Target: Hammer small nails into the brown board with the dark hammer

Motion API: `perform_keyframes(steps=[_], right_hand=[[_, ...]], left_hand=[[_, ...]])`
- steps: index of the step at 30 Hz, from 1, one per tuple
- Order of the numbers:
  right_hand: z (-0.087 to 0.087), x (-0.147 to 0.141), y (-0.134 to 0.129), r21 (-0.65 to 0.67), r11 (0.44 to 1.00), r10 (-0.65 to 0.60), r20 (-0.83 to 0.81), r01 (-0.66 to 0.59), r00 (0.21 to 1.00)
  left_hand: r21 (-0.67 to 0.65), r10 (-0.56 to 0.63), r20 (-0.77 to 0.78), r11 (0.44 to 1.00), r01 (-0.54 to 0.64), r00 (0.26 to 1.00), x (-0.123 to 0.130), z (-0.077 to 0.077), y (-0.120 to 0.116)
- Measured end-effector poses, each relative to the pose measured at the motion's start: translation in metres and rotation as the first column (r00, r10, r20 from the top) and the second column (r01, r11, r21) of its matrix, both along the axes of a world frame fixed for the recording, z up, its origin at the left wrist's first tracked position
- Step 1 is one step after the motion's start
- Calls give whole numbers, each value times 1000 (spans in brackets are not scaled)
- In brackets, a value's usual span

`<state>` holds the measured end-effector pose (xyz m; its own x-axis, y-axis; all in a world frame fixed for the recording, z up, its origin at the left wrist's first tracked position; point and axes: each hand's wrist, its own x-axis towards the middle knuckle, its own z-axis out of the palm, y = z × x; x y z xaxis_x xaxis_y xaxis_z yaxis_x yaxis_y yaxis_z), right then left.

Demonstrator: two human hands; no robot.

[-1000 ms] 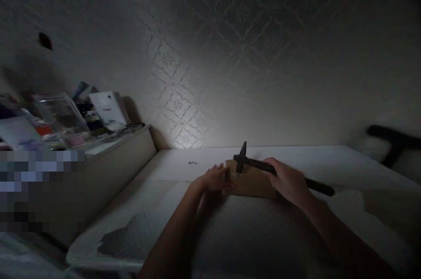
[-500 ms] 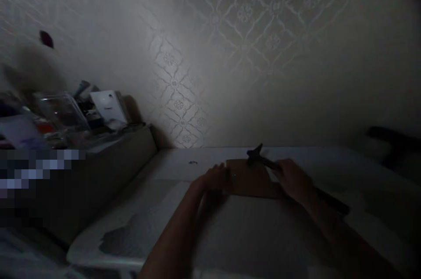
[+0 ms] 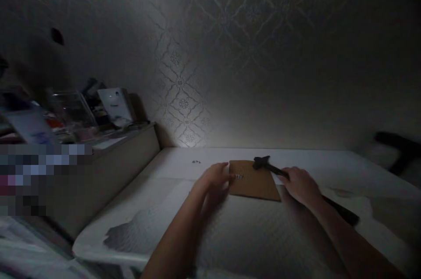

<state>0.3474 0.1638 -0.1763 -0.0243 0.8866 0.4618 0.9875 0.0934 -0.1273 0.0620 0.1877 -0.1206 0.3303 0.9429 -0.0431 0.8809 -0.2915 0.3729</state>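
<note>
Here's your right hand (image 3: 302,184), its fingers wrapped firmly round the handle of the dark hammer (image 3: 276,170), the butt end poking out behind your wrist toward the lower right. The hammer's head sits at the far right corner of the brown board (image 3: 256,187), and from this angle I can't tell whether it touches the surface or hangs just above. Over to your left hand (image 3: 214,177), at the board's left edge, one finger reaching in to the small shiny pieces (image 3: 239,177) on top; whether those fingers are pinching one or merely resting there, I can't tell. The board lies flat on the white counter (image 3: 179,162), right in front of you, between both hands. Farther back, left of the board, a few small dark bits (image 3: 196,162) lie close together. On the cabinet (image 3: 126,160) at your left, a white box (image 3: 114,104) stands beside a clear case (image 3: 73,110), and patterned wallpaper (image 3: 182,103) rises behind.
</note>
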Motion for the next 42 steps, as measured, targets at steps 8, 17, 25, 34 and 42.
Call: perform_keyframes(steps=[8, 17, 25, 34, 42], right_hand=[[11, -6, -1, 118, 992, 52, -96, -40, 994], [10, -28, -4, 100, 941, 340, -248, -325, 907], [12, -33, -8, 99, 935, 353, -288, -339, 890], [15, -37, -10, 85, 934, 357, -293, -347, 887], [15, -38, -11, 71, 925, 375, -314, -372, 872]], left_hand=[[213, 516, -71, 844, -493, 853, -18, 0, 10], [276, 670, -113, 731, -625, 734, -42, -12, 18], [287, 703, -88, 696, -658, 705, -44, -12, 18], [288, 701, -62, 695, -659, 711, -45, -12, 18], [271, 697, -59, 700, -660, 715, -40, -7, 17]])
